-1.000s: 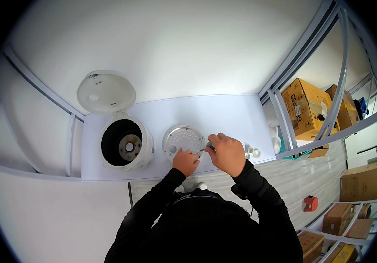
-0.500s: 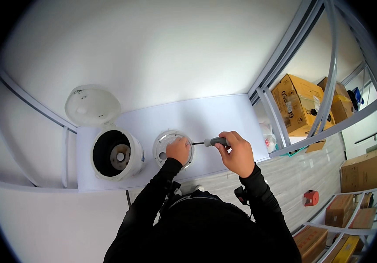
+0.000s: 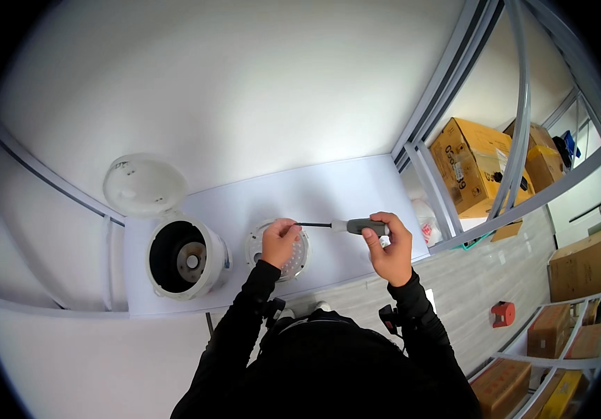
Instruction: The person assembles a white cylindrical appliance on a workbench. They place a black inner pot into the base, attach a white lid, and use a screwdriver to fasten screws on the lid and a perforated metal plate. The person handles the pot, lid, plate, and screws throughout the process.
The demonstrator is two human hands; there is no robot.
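Observation:
A screwdriver [image 3: 366, 226] with a grey handle lies level in my right hand [image 3: 392, 251], its dark shaft pointing left. My left hand [image 3: 280, 241] is pinched at the shaft's tip; whether a small part sits between those fingers is hidden. Below the left hand, a round white perforated cover [image 3: 296, 260] rests on the table, partly hidden by that hand. To the left stands a white rice cooker [image 3: 211, 269], its lid [image 3: 141, 186] raised. Inside its dark cavity a round metal plate with a centre piece shows.
The white table [image 3: 356, 185] backs onto a pale wall. At its right end is a grey metal frame [image 3: 419, 167] with a yellow carton [image 3: 473, 167] beyond. A red stool [image 3: 502, 314] stands on the floor, near shelves of cardboard boxes [image 3: 550, 330].
My left hand has lifted slightly off the round cover and now pinches at the screwdriver's tip. The right hand has moved a little rightward with the screwdriver, showing more of the handle.

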